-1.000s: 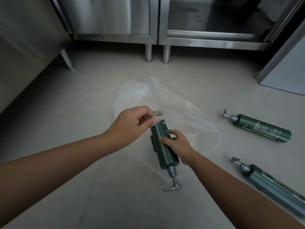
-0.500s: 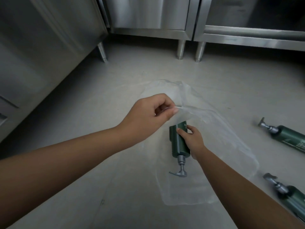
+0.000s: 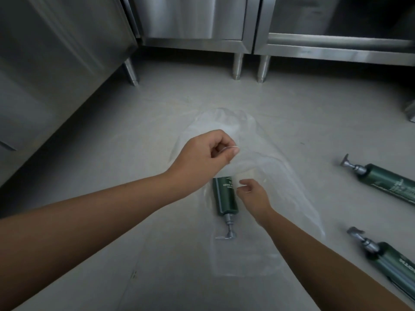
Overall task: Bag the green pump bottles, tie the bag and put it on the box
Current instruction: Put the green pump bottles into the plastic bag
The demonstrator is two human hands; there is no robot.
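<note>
A clear plastic bag lies spread on the grey floor. My left hand pinches its upper edge and holds it lifted. One green pump bottle lies in the bag's mouth, pump end toward me. My right hand hovers just right of that bottle, fingers loosely curled, holding nothing. Two more green pump bottles lie on the floor to the right: one at mid right, the other at lower right. No box is in view.
Stainless steel cabinets on short legs line the back, and another steel unit runs along the left. Bare floor lies between them and the bag.
My right hand has let go of the bottle, which now lies flat in the bag's mouth. My left hand still holds the bag's edge up. The view shifted slightly.
</note>
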